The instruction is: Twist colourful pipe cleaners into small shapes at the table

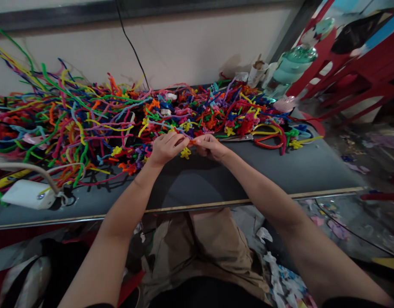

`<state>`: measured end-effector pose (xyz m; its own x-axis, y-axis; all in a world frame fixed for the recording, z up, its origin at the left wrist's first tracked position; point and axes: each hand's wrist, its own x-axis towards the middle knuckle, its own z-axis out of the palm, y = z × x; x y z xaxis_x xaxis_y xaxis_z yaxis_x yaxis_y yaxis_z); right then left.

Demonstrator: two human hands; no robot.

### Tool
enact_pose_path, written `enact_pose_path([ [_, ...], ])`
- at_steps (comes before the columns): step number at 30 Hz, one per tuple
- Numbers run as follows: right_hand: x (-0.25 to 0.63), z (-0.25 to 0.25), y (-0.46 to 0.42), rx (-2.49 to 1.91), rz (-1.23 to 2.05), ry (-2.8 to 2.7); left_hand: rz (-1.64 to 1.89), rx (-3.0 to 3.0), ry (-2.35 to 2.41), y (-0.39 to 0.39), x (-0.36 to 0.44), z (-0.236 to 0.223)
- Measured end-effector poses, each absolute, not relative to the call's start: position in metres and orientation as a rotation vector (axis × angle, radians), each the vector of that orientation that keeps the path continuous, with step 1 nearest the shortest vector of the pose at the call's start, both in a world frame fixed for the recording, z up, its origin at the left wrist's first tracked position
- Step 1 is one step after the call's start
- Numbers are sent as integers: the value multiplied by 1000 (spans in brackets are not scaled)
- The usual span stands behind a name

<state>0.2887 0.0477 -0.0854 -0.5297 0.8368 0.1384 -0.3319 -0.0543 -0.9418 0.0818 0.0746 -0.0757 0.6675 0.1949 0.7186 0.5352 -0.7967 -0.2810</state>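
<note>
My left hand (169, 147) and my right hand (209, 146) meet over the front edge of a heap of pipe cleaners, fingers closed in a pinch. Between the fingertips shows a small orange pipe cleaner (192, 143), gripped from both sides; most of it is hidden. Just below the left fingers a yellow pipe-cleaner flower (185, 153) shows; I cannot tell whether it lies on the table or hangs. To the right of my right hand lies a pair of scissors (269, 140) with red and yellow handles, blades pointing toward the hand.
A tangled pile of coloured pipe cleaners (78, 115) spreads along the dark table (216, 184). A white power strip (30, 194) sits front left. A paper cup (257, 75) and a green bottle (291, 66) stand back right, near red chairs (366, 81). Scraps litter the floor.
</note>
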Motion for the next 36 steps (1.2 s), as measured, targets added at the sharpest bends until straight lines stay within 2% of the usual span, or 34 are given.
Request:
enact_pose_path([
  [14,289,-88,51,-547,1826,-1331,-1062,-2290,-557,76,85,-81],
  [24,290,-90,51,-672,1714,-1471,-1079,-2644,-583,78,90,-81],
  [30,288,-88,52,-643,1683,-1490,-970,-2659,-593,76,86,-75],
  [36,291,-86,53,-829,1584,-1492,-952,-2592,-532,78,85,-75],
])
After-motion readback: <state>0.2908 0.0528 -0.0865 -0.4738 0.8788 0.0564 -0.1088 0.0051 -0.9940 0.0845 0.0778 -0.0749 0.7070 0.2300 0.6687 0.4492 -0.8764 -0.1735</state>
